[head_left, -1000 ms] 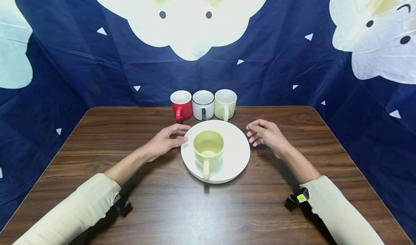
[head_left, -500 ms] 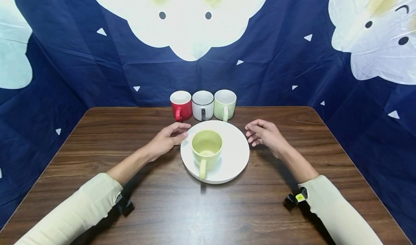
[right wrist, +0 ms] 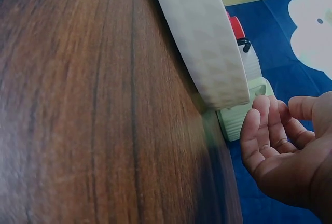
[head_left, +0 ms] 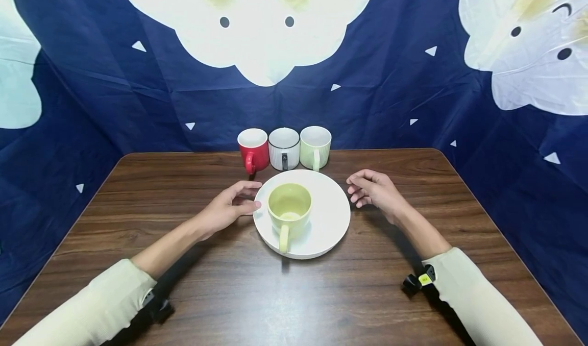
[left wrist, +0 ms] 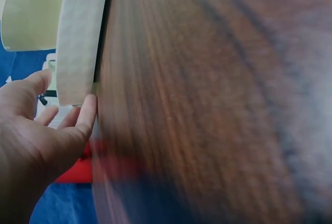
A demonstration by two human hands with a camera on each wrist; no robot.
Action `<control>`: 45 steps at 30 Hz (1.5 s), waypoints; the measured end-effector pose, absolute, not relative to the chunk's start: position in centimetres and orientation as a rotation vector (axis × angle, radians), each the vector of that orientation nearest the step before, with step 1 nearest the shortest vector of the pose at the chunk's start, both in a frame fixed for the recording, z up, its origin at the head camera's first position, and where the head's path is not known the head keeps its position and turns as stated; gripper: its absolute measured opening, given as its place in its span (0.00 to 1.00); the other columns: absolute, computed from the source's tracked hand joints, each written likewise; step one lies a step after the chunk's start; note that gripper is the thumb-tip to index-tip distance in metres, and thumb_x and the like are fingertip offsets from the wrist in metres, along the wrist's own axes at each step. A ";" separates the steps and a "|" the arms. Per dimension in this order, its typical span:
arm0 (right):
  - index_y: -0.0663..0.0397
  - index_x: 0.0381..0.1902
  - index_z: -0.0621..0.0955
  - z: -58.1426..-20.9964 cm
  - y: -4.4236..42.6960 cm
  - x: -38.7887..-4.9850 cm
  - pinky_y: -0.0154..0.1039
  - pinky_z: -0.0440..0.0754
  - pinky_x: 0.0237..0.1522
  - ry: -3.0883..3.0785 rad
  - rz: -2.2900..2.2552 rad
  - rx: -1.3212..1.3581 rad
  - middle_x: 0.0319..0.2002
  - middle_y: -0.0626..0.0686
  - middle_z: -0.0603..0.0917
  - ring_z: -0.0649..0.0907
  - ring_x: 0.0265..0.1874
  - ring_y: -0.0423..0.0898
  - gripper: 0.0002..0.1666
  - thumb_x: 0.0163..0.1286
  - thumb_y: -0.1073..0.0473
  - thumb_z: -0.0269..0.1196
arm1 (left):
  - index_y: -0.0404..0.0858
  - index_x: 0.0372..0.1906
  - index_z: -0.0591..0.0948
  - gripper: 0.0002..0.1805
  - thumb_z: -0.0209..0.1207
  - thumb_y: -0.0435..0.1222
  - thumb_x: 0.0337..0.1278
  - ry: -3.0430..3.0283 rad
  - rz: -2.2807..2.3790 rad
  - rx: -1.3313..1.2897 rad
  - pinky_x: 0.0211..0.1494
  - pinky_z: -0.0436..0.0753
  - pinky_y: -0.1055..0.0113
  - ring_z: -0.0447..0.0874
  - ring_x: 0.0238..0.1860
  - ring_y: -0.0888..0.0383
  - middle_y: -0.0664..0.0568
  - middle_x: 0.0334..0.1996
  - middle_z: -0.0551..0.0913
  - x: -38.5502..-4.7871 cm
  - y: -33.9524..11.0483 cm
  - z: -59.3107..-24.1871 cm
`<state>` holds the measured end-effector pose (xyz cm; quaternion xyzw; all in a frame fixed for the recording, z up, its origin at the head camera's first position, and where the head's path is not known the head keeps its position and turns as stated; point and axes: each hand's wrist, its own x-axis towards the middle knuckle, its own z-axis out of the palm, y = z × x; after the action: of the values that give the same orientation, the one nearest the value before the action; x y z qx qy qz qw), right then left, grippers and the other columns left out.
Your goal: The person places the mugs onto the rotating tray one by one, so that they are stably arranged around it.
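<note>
A thick white round stand (head_left: 328,216) lies on the table, with a yellow-green mug (head_left: 296,226) upright on its left part. The mug's handle points toward the front and slightly left. My left hand (head_left: 225,209) is at the stand's left edge, its thumb and fingers spread around the rim; in the left wrist view the fingertips (left wrist: 89,107) are close against the side wall, and whether they press is hard to tell. To the right of the stand, my right hand (head_left: 378,193) hovers with loosely bent fingers, apart from the rim and holding nothing.
Behind the stand, a red mug (head_left: 257,154), a white mug with a black handle (head_left: 277,156) and a pale green ribbed mug (head_left: 323,152) stand in a row, handles forward. The wooden table (head_left: 275,305) ends at a blue cloth backdrop (head_left: 184,101).
The yellow-green mug's handle has swung slightly left as the stand turned a little. My left hand has shifted a little left and toward the front. The right hand stays about where it was.
</note>
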<state>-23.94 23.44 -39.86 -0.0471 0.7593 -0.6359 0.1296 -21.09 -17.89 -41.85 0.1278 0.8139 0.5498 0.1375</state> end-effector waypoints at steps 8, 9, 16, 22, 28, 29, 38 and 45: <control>0.72 0.63 0.78 -39.9 23.3 -24.0 0.34 0.89 0.38 2.214 -1.838 -0.137 0.37 0.46 0.87 0.87 0.33 0.39 0.21 0.91 0.55 0.58 | 0.39 0.82 0.74 0.34 0.70 0.37 0.77 2.384 1.583 0.403 0.64 0.84 0.67 0.86 0.68 0.41 0.35 0.73 0.83 -20.4 -18.1 -42.2; 0.72 0.63 0.78 -39.8 23.3 -24.0 0.34 0.89 0.38 2.214 -1.837 -0.136 0.37 0.46 0.87 0.87 0.33 0.39 0.21 0.91 0.55 0.58 | 0.40 0.82 0.74 0.34 0.70 0.36 0.77 2.388 1.582 0.406 0.64 0.84 0.67 0.85 0.68 0.41 0.35 0.72 0.83 -20.4 -18.1 -42.2; 0.70 0.62 0.79 -39.8 23.2 -24.0 0.34 0.89 0.38 2.210 -1.825 -0.129 0.38 0.47 0.87 0.88 0.33 0.40 0.20 0.91 0.55 0.58 | 0.39 0.82 0.75 0.31 0.67 0.34 0.80 2.374 1.593 0.428 0.61 0.85 0.70 0.87 0.63 0.47 0.35 0.73 0.83 -20.8 -17.9 -42.1; 0.70 0.62 0.79 -39.8 23.1 -24.1 0.34 0.89 0.38 2.212 -1.816 -0.127 0.39 0.47 0.87 0.88 0.34 0.40 0.21 0.91 0.54 0.59 | 0.40 0.81 0.77 0.26 0.60 0.37 0.87 2.330 1.583 0.407 0.52 0.86 0.68 0.88 0.52 0.56 0.38 0.74 0.81 -21.1 -17.7 -41.9; 0.71 0.62 0.79 -39.7 23.0 -24.3 0.34 0.89 0.38 2.204 -1.825 -0.129 0.38 0.47 0.87 0.88 0.33 0.40 0.20 0.90 0.56 0.58 | 0.42 0.84 0.74 0.26 0.56 0.39 0.90 2.313 1.560 0.390 0.56 0.85 0.68 0.91 0.57 0.54 0.37 0.77 0.77 -21.3 -17.5 -42.0; 0.70 0.62 0.79 -39.7 23.0 -24.3 0.34 0.89 0.38 2.201 -1.827 -0.131 0.38 0.47 0.87 0.88 0.33 0.40 0.20 0.90 0.56 0.58 | 0.42 0.84 0.73 0.27 0.56 0.40 0.90 2.309 1.559 0.393 0.58 0.85 0.68 0.91 0.59 0.53 0.37 0.78 0.77 -21.4 -17.5 -41.9; 0.69 0.61 0.79 -39.9 22.7 -24.6 0.34 0.89 0.38 2.192 -1.824 -0.131 0.39 0.48 0.87 0.87 0.33 0.40 0.19 0.90 0.56 0.58 | 0.44 0.85 0.72 0.31 0.63 0.37 0.84 2.289 1.553 0.422 0.68 0.81 0.69 0.79 0.74 0.43 0.43 0.80 0.77 -21.9 -17.7 -42.4; 0.68 0.60 0.80 -39.9 22.5 -24.9 0.34 0.89 0.37 2.189 -1.829 -0.123 0.38 0.47 0.87 0.87 0.32 0.40 0.18 0.90 0.56 0.58 | 0.44 0.88 0.67 0.39 0.67 0.35 0.79 2.158 1.609 0.442 0.71 0.79 0.68 0.73 0.77 0.41 0.43 0.82 0.73 -22.0 -18.2 -42.5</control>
<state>-24.86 22.51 -39.95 -0.0426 0.7587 -0.6341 0.1428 -21.97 -18.16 -42.52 0.1584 0.7742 0.5774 0.2053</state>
